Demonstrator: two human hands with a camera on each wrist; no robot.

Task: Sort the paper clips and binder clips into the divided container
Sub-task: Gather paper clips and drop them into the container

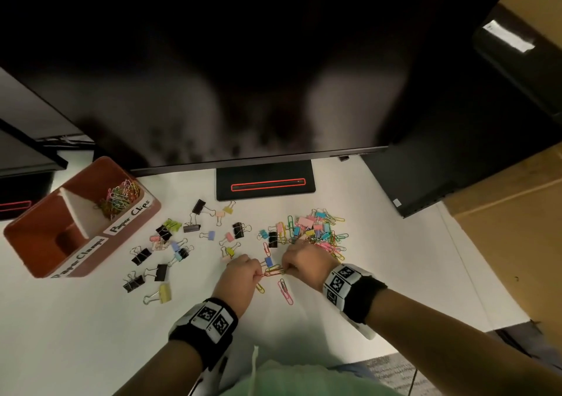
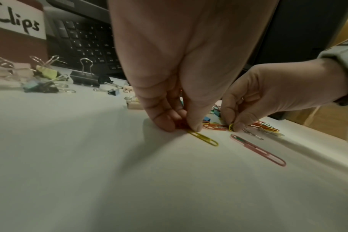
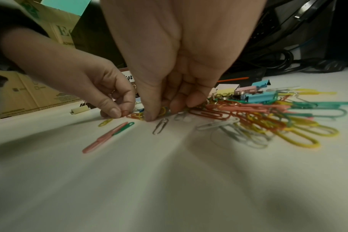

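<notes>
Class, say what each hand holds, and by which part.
Left hand pinches the tangled paper clips at their left end; right hand pinches the right end.

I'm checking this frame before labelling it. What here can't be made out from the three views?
- Head view: what lies at the bottom of the brown divided container's "Paper Clamps" compartment is lost in shadow.
- Left wrist view: which paper clips the left hand pinches; its own fingers cover them.
- Right wrist view: what the right hand grips; the fingertips hide it.
- Head view: the mixed clip pile is too small to count.
</notes>
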